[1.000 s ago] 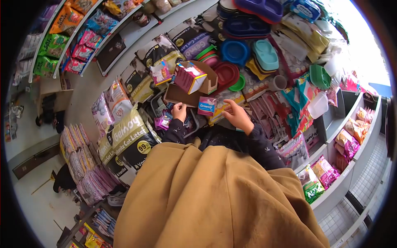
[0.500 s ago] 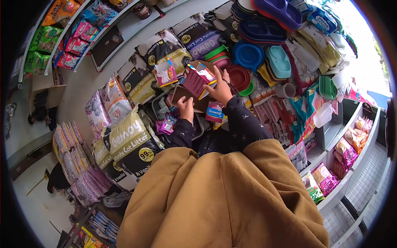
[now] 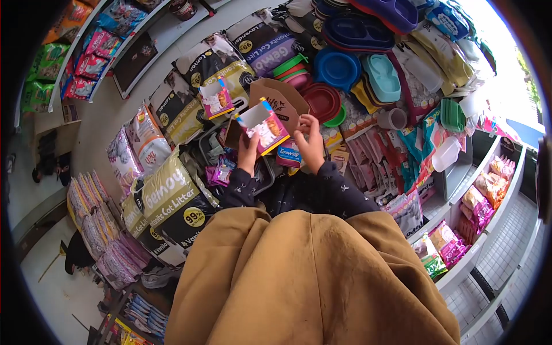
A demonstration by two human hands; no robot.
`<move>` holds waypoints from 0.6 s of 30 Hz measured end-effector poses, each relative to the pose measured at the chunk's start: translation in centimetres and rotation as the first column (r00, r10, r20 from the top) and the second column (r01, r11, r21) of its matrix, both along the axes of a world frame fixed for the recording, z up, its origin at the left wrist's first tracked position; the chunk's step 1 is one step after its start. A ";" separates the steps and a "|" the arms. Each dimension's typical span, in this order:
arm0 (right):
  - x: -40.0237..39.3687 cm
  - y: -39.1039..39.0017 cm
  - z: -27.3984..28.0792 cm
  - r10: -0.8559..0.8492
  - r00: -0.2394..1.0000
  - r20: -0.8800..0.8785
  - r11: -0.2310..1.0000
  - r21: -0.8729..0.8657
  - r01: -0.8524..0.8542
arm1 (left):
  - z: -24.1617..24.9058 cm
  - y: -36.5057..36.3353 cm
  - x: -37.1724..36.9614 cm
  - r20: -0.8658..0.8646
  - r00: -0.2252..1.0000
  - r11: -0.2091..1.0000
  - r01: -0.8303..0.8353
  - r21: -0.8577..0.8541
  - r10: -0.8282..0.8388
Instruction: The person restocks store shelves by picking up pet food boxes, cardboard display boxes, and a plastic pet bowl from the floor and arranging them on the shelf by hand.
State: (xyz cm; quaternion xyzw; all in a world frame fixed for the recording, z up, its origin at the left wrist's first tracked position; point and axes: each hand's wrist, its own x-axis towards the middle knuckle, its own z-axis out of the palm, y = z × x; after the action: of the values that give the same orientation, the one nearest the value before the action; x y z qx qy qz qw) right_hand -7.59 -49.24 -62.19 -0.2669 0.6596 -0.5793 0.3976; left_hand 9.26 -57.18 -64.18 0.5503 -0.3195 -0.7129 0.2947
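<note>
My left hand [image 3: 248, 154] grips the lower left side of a small open-topped pink and white box [image 3: 268, 133] with a cat picture. To its right, my right hand [image 3: 310, 142] is raised beside an open brown cardboard box [image 3: 277, 95], its fingers curled near the edge; whether they pinch anything is too small to tell. Another open pink and white box [image 3: 215, 102] stands on the litter bags at the left. Below the held box lies a pink and blue Growssy pack [image 3: 288, 155]. A grey basket [image 3: 265, 177] holds small purple packets [image 3: 219, 172].
Stacked Gemoy cat litter bags [image 3: 172, 195] lie at the left and behind. Blue bowls [image 3: 338, 69], red bowls [image 3: 322, 102] and turquoise trays [image 3: 382, 78] are piled at the right. Shelves with pet food packs [image 3: 443, 244] stand at the lower right.
The small box has moved down, turned its cat picture toward me, and is now in my left hand. My right hand has let go of it. The view has shifted slightly.
</note>
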 end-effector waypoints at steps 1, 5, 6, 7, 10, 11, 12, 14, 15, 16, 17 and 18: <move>-0.6 -0.2 -1.3 -0.017 0.994 -0.107 0.996 0.088 0.026 | 0.6 0.2 0.8 -0.046 0.999 0.999 0.012 0.043 -0.010; -2.1 -1.2 -5.4 0.045 0.940 -0.338 0.964 0.262 0.048 | -0.4 2.2 2.6 0.074 0.990 0.987 0.123 -0.104 -0.116; -2.3 -1.4 -6.0 0.118 0.921 -0.372 0.962 0.273 -0.013 | -0.9 2.6 2.8 0.155 0.977 0.965 0.177 -0.194 -0.148; -2.3 -1.6 -6.5 0.191 0.895 -0.404 0.955 0.287 -0.074 | -1.6 2.8 2.9 0.159 0.975 0.964 0.182 -0.194 -0.153; -2.2 -2.0 -6.7 0.190 0.913 -0.361 0.951 0.298 -0.080 | -2.6 3.5 2.6 0.403 0.903 0.894 0.294 -0.338 -0.145; -2.2 -2.1 -6.4 0.192 0.919 -0.343 0.949 0.304 -0.085 | -2.6 3.7 2.6 0.401 0.904 0.893 0.296 -0.338 -0.148; -2.1 -1.9 -5.9 0.189 0.917 -0.350 0.950 0.303 -0.081 | -2.7 3.8 2.5 0.432 0.892 0.890 0.301 -0.343 -0.135; -1.2 -1.3 -3.7 0.100 0.966 -0.237 0.981 0.188 -0.055 | -2.5 3.8 1.8 0.485 0.868 0.883 0.306 -0.357 -0.105; -1.0 -0.8 -1.9 0.059 0.982 -0.178 0.991 0.129 -0.036 | -2.1 3.7 1.5 0.474 0.875 0.881 0.302 -0.365 -0.104; -1.0 -0.2 -0.3 0.053 0.979 -0.195 0.992 0.121 -0.029 | -1.7 3.5 1.4 0.464 0.878 0.880 0.309 -0.362 -0.118; -0.9 0.7 1.2 -0.021 0.973 -0.228 0.994 0.099 0.045 | -1.2 3.1 1.3 0.453 0.881 0.877 0.319 -0.360 -0.135; -0.9 1.7 2.8 -0.098 0.961 -0.259 0.990 0.075 0.121 | -0.8 2.8 1.1 0.442 0.884 0.872 0.332 -0.358 -0.155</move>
State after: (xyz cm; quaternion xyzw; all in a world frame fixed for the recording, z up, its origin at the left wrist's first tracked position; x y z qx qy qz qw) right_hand -8.51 -47.50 -59.38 -0.2837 0.7443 -0.5313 0.2885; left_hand 10.35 -54.34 -64.95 0.5608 -0.5881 -0.5305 0.2413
